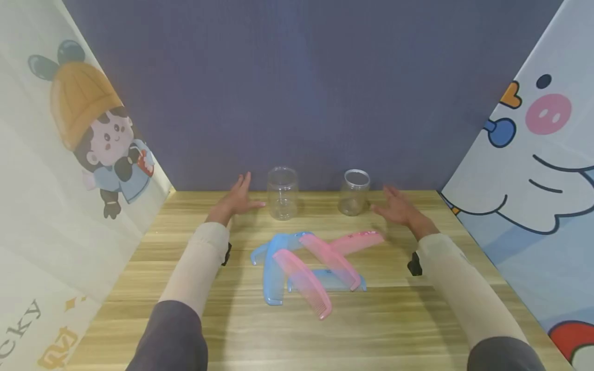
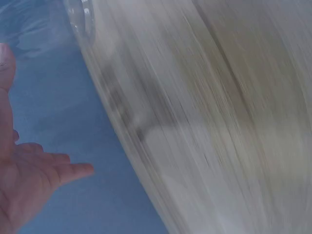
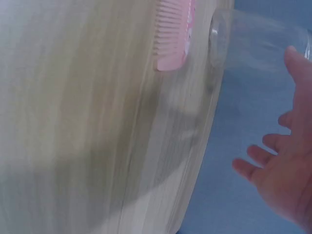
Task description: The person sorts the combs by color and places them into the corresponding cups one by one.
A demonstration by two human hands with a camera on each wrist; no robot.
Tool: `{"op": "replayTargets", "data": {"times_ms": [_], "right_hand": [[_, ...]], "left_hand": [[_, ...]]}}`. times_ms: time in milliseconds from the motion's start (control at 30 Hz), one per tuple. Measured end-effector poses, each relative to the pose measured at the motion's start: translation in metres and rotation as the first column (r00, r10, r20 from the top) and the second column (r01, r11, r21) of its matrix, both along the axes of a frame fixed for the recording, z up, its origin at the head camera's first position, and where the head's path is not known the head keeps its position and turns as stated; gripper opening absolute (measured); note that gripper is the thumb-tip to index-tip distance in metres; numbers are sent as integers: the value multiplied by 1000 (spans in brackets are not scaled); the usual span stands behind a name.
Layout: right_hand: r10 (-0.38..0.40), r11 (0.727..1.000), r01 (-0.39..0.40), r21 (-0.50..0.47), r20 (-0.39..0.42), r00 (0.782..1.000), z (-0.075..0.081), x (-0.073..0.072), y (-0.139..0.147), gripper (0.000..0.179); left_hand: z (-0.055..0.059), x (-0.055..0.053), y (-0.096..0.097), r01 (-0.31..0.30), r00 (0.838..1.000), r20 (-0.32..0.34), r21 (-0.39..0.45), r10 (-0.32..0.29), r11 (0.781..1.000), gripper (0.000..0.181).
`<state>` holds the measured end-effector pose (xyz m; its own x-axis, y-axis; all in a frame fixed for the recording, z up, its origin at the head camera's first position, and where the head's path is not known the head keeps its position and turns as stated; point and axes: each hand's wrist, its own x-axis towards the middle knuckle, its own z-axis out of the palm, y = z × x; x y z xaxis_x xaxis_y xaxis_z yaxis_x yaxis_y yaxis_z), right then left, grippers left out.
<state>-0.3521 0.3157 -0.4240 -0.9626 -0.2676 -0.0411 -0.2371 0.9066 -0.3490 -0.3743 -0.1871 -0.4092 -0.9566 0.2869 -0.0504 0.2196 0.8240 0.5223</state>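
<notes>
My left hand (image 1: pixel 235 200) is spread just left of a clear plastic jar (image 1: pixel 282 195), with a small gap between them. On the other side, my right hand (image 1: pixel 398 207) stretches out beside a second clear jar (image 1: pixel 354 193), fingers extended and holding nothing. Both jars stand upright near the back of the table. In front of them lies a loose pile of combs: pink combs (image 1: pixel 303 282) cross over blue combs (image 1: pixel 274 273). The right wrist view catches the end of a pink comb (image 3: pixel 175 34) and the jar (image 3: pixel 263 41) near my thumb.
The wood-grain table (image 1: pixel 362 335) ends at a dark blue-grey back panel (image 1: pixel 306 93). White side panels with cartoon prints, a figure in an orange hat (image 1: pixel 88 98) and a white bird (image 1: pixel 524 170), flank it.
</notes>
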Motion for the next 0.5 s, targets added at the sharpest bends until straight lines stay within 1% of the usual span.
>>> {"op": "replayTargets", "data": {"times_ms": [133, 167, 267, 333, 367, 500], "right_hand": [[77, 996, -78, -43, -36, 996, -6, 5, -4, 83], [99, 993, -101, -53, -40, 994, -9, 6, -5, 81], [177, 981, -180, -71, -50, 983, -15, 9, -7, 75], [233, 968, -236, -88, -47, 971, -18, 10, -8, 72], [250, 963, -253, -96, -37, 967, -19, 11, -8, 71], [291, 951, -290, -110, -11, 957, -25, 15, -7, 72]], "left_hand": [[-2, -6, 9, 35, 999, -43, 81, -32, 996, 118], [-3, -7, 12, 41, 998, -48, 106, -36, 994, 117], [-5, -9, 19, 47, 998, -52, 143, -40, 989, 116], [-5, -10, 24, 38, 999, -44, 175, -30, 984, 117], [-5, -10, 26, 32, 999, -40, 196, -25, 980, 117], [-5, -11, 33, 8, 1000, -21, 256, -3, 967, 119]]}}
